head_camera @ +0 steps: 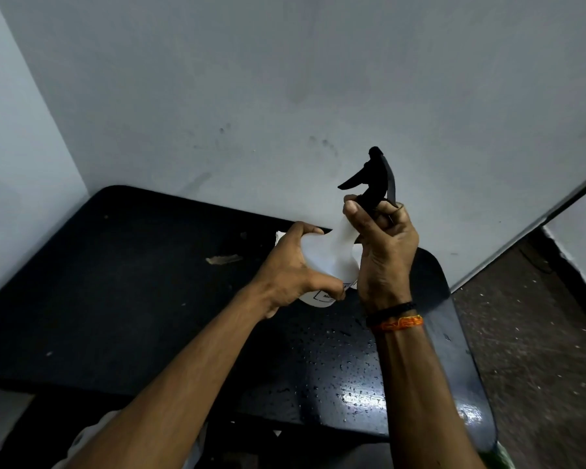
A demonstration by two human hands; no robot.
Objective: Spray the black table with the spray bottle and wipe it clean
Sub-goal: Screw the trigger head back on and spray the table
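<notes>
Right hand is curled round the neck of the spray bottle, just under the black trigger head, thumb up by the collar; no finger looks to be on the trigger lever, which sticks out free toward the left. Left hand cups the white body of the bottle lower down, fingers and thumb bent round it near the printed label, so both hands hold the same bottle. Bottle is held up above the tabletop, not resting on it; its long axis runs roughly upright, tilted a bit, head at top, base toward the left hand. Beaded bracelet and orange thread on the right wrist. Tabletop is black, pushed against the pale wall; droplets shine on its near right part, so that patch looks already sprayed, while the left and far part looks dry with a smudge or scrap and small specks on it. A bit of white behind the left hand, maybe a cloth, too hidden to tell. Key relation: the dry part of the tabletop lies below and to the left of the bottle, and the lever side of the head faces left. Judgement: spraying partly done, wiping not begun; the next spray probably needs the nozzle tipped down toward the dry left side and a right finger moved onto the lever. Right hand is nearer the trigger, left hand only steadies.
</notes>
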